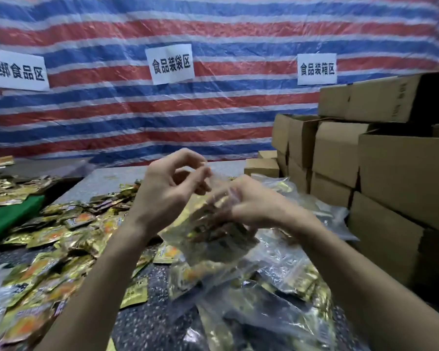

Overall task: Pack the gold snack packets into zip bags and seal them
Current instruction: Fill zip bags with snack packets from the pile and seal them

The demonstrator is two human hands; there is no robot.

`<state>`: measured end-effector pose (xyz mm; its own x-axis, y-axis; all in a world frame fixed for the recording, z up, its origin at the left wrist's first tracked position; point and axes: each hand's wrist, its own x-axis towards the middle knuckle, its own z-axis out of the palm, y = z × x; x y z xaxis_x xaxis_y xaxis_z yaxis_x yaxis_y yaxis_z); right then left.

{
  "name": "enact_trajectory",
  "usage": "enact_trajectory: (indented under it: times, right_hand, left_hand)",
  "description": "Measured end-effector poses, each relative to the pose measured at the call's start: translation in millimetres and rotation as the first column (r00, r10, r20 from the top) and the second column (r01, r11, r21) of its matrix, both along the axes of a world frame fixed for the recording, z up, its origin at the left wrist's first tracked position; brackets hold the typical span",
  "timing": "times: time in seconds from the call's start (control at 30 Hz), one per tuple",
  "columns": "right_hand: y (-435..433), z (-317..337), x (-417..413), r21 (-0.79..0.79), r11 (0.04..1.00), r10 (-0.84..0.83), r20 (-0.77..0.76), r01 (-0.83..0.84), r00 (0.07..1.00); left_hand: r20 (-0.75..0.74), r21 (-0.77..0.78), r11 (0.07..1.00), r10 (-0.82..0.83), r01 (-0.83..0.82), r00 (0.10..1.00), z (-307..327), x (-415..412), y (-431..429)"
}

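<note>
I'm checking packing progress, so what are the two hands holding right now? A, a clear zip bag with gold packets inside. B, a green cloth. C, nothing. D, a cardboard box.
A: the left hand pinches the top edge of the clear zip bag and the right hand grips its side, gold packets showing inside.

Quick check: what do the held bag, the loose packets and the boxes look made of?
Zip bag: thin clear plastic film, glossy; its contents show through.
Gold packets: probably foil laminate, shiny with creased glints.
Boxes: brown cardboard, matte, with folded flaps.
</note>
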<state>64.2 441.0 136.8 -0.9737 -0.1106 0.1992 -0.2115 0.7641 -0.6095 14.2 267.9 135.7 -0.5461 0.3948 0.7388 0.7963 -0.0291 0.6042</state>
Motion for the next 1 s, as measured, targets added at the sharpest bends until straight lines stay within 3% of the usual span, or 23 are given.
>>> enact_trajectory:
  times: [0.17,0.3,0.37,0.47,0.5,0.57,0.63,0.7,0.8,0.87,0.93,1.0]
  right_hand:
    - [52,36,7,-0.057,0.954,-0.301,-0.21,0.296,0.93]
    - [87,42,-7,-0.051,0.751,-0.595,-0.484,0.658,0.642]
    - [101,26,-19,0.009,0.691,-0.625,-0.495,0.723,0.604]
    - [119,-17,-29,0.266,0.783,-0.543,-0.147,0.562,0.826]
    - [123,-31,-30,0.328,0.821,-0.488,-0.019,0.467,0.873]
    - [128,-43,-30,0.328,0.866,-0.423,0.08,0.377,0.902]
    - [124,-40,-32,0.315,0.871,-0.418,0.072,0.377,0.906]
    - [109,-31,-35,0.371,0.808,-0.505,0.034,0.459,0.862]
    - [63,-24,-40,0.327,0.789,-0.469,-0.226,0.52,0.854]
    - [22,-28,-42,0.15,0.909,-0.313,-0.374,0.39,0.873]
    - [-22,-41,-41,0.006,0.986,-0.154,-0.379,0.169,0.913]
    - [-63,-60,-42,-0.063,0.998,-0.038,-0.321,0.019,0.946]
  left_hand:
    - [0.028,0.009,0.999,0.052,-0.052,0.998,-2,18,23]
    - [0.018,-0.131,0.99,0.062,-0.059,0.998,-10,27,32]
    - [0.0,-0.208,0.976,0.068,-0.067,0.998,-19,29,34]
    - [-0.005,-0.339,0.938,0.074,-0.071,0.997,-37,30,33]
    - [-0.003,-0.373,0.925,0.076,-0.071,0.997,-44,29,32]
    - [-0.013,-0.424,0.901,0.095,-0.092,0.995,-55,27,26]
    - [-0.013,-0.444,0.888,0.13,-0.122,0.991,-65,23,19]
    - [-0.001,-0.444,0.883,0.173,-0.156,0.985,-73,19,12]
    - [0.031,-0.387,0.892,0.267,-0.235,0.963,-82,15,-1]
    - [0.058,-0.326,0.896,0.336,-0.3,0.94,-88,11,-14]
    - [0.11,-0.268,0.887,0.417,-0.377,0.902,-97,7,-33]
    - [0.181,-0.212,0.877,0.469,-0.432,0.864,-109,2,-56]
